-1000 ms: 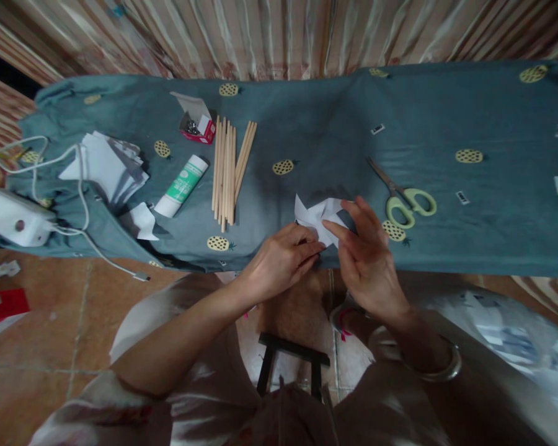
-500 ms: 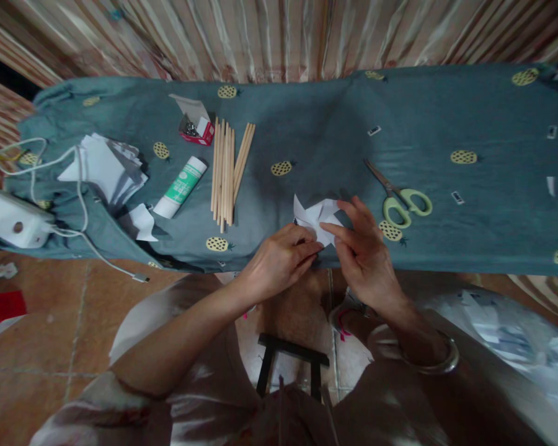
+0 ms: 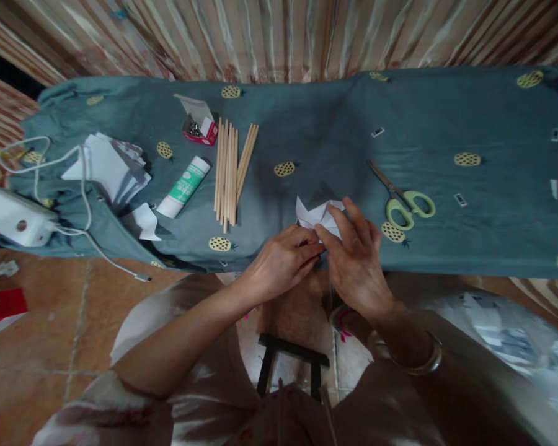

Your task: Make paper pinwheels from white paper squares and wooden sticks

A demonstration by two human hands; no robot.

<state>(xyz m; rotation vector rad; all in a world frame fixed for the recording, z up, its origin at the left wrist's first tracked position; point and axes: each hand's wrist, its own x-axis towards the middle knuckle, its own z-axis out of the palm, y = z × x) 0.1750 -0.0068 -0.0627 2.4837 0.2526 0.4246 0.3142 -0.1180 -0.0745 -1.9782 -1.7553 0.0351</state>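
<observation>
1. The folded white paper shape (image 3: pixel 315 215) lies on the near edge of the teal cloth with pineapple print (image 3: pixel 493 111), directly in front of the person, between the two hands.
2. The left hand (image 3: pixel 281 263) comes in from the paper's near left side. Its fingers (image 3: pixel 309 251) are curled close together, and the thumb and forefinger are pinched narrowly on the paper's near edge.
3. The right hand (image 3: pixel 356 260) covers the right part of the paper. Its fingers (image 3: pixel 343 220) lie stretched and slightly spread across the top of the sheet, and the thumb meets the left fingertips at the near corner. Both hands are in contact with the paper. Whether the right thumb sits under the sheet cannot be told.
4. The pointed far flaps of the paper stand clear of both hands, showing beyond the fingertips.
5. The green-handled scissors (image 3: pixel 402 197) lie just to the right of the right hand, not touching it.
6. A bundle of plain wooden sticks (image 3: pixel 230 170) lies to the left of the paper, well apart from the hands. Beside it are a white glue stick with a green label (image 3: pixel 185 186) and a small open red box (image 3: pixel 199 128).
7. A loose stack of white paper sheets (image 3: pixel 111 164) rests at the far left of the cloth.
</observation>
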